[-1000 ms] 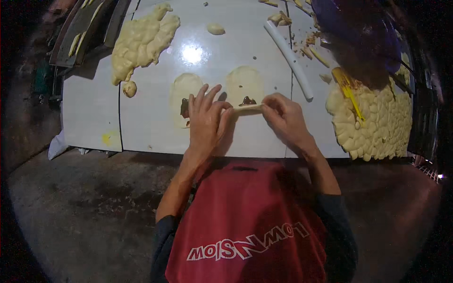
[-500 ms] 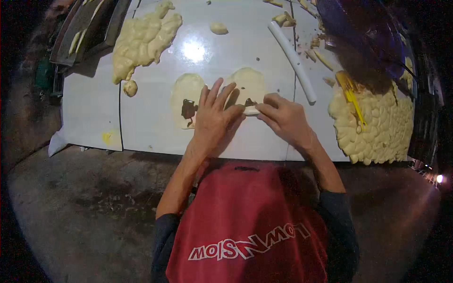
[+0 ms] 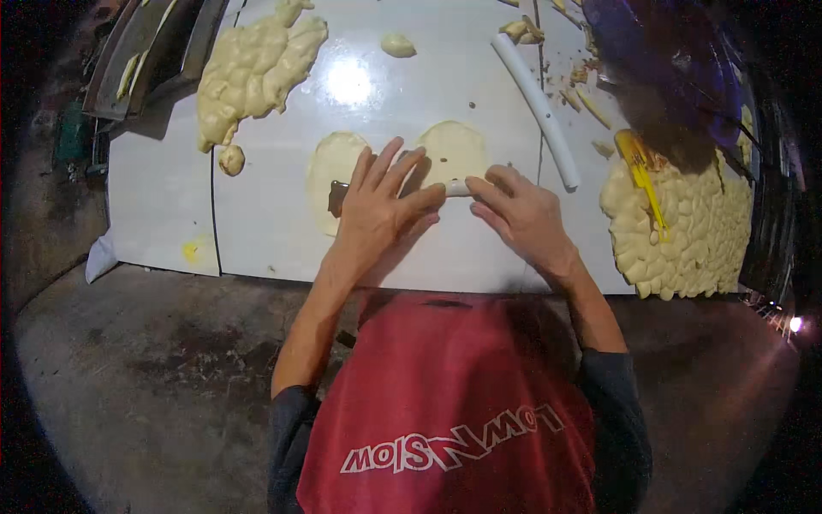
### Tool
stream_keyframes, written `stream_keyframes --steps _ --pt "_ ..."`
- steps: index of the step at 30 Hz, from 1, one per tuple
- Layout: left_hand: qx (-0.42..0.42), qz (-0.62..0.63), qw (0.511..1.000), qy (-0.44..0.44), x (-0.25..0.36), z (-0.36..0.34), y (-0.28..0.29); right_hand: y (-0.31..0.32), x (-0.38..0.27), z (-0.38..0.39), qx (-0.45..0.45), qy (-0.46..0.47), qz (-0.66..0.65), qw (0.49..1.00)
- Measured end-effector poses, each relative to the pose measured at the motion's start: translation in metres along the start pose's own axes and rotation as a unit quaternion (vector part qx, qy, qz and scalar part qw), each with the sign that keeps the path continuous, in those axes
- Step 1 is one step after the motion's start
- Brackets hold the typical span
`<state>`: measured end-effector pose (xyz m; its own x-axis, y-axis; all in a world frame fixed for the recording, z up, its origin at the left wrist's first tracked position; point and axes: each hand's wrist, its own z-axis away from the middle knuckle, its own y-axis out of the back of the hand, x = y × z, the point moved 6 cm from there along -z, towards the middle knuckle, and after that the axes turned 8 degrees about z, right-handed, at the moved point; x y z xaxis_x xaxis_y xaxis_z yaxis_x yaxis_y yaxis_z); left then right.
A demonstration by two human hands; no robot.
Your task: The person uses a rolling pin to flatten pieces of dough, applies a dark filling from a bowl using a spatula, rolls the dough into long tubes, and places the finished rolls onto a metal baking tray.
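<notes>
My left hand point(image 3: 370, 214) has its fingers spread over and between two pale dough ovals, one fingertip on the left end of a short rolled lower edge point(image 3: 457, 188) of the right oval point(image 3: 454, 141). My right hand point(image 3: 527, 218) is curled at that roll's right end, fingertips gripping it. The dark filling on the right oval is mostly hidden in the roll, with small specks showing above it. The left oval point(image 3: 321, 167) lies flat with a dark glossy filling patch point(image 3: 336, 199), partly behind my left hand.
A white rod point(image 3: 531, 103) lies diagonally at upper right on the white table point(image 3: 163, 223). Dough heaps sit at left point(image 3: 248, 68) and right point(image 3: 693, 248), the right one under a yellow tool point(image 3: 646, 188). Metal trays point(image 3: 137, 60) stand at upper left, dark purple plastic point(image 3: 651, 43) at upper right.
The right oval's lower edge has been rolled upward over most of its filling. My hands have shifted along with it, fingertips closer together than a second ago.
</notes>
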<state>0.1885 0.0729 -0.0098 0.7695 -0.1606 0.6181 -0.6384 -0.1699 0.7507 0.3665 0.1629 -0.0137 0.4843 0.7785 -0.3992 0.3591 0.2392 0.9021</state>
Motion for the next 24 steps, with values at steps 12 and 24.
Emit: stream_keyframes --steps 12,24 --pt "0.048 0.008 0.998 0.032 -0.015 -0.012 -0.002 -0.013 0.015 -0.022 0.004 -0.114 0.048 0.992" --pt "0.059 -0.003 0.998 0.031 -0.018 -0.03 0.001 -0.01 0.018 -0.033 -0.016 -0.024 -0.027 0.999"
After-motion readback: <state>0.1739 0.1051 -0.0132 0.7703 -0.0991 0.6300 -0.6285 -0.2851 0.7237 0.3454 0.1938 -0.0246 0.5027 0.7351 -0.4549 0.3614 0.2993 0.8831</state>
